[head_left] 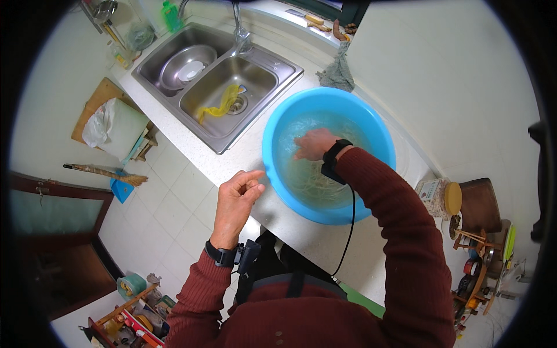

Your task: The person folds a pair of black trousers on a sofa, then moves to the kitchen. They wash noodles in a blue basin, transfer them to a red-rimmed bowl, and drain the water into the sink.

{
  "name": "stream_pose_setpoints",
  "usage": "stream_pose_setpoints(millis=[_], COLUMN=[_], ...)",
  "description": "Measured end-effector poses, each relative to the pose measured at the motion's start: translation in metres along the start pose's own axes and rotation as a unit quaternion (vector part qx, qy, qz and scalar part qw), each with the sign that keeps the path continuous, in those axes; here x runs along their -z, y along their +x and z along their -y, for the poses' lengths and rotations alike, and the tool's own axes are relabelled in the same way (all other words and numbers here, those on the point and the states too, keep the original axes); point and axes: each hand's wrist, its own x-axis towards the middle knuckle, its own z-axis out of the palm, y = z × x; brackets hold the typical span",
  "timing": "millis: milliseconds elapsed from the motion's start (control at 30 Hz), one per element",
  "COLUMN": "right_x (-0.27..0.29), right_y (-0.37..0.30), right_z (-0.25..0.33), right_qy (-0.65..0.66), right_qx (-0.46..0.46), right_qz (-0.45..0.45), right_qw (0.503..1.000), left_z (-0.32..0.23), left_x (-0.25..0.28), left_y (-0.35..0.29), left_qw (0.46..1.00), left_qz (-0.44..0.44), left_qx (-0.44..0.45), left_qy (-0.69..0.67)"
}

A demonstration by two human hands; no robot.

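A large round light-blue basin (386, 142) of cloudy water stands on the white counter. Thin pale strands (316, 184) lie in the water, too blurred to name. My right hand (316, 145) reaches over the basin, its fingers spread at the water's surface; I see nothing held in it. Outside the basin's left rim, my left hand (235, 200) hovers with fingers curled in and the index finger bent toward the rim, with nothing between them. Both wrists carry black straps with small devices, and a cable (350, 238) hangs from the right one.
Beyond the basin, a double steel sink (220, 136) holds a yellow bag (223, 104) and a metal bowl (168, 72). A grey cloth (338, 72) lies behind the basin. A yellow-lidded jar (435, 197) stands to the right. A white bin (119, 127) sits at the left.
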Motion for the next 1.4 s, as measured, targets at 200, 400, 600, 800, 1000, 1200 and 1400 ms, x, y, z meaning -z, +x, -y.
stream_pose_setpoints(millis=[200, 400, 600, 800, 1000, 1200, 1400], right_x=[-0.005, -0.030, -0.040, -0.033, -0.011, -0.017, -0.033], right_y=[-0.029, -0.081, -0.117, -0.127, -0.135, -0.146, -0.152], right_z=[-0.017, -0.029, -0.019, -0.005, -0.004, -0.007, -0.016], right_qy=[0.018, 0.116, 0.179, 0.203, 0.263, 0.251, 0.309], right_qx=[-0.088, -0.102, -0.120, -0.095, -0.110, -0.024, 0.002], right_qz=[0.105, 0.165, 0.245, 0.267, 0.321, 0.304, 0.246], right_qw=[0.990, 0.974, 0.945, 0.937, 0.903, 0.919, 0.919], left_z=[0.005, 0.001, -0.002, 0.002, 0.007, 0.009, 0.014], left_x=[0.010, -0.003, -0.019, -0.024, -0.021, -0.025, -0.028], left_y=[0.001, 0.004, 0.005, 0.000, -0.004, -0.006, -0.006], left_qw=[1.000, 1.000, 0.999, 0.999, 0.999, 0.999, 0.998], left_qz=[-0.012, 0.009, 0.034, 0.047, 0.039, 0.042, 0.059], left_qx=[-0.011, 0.000, 0.007, -0.005, -0.007, -0.016, -0.029], left_qy=[0.005, 0.005, 0.018, 0.002, -0.010, -0.023, -0.018])
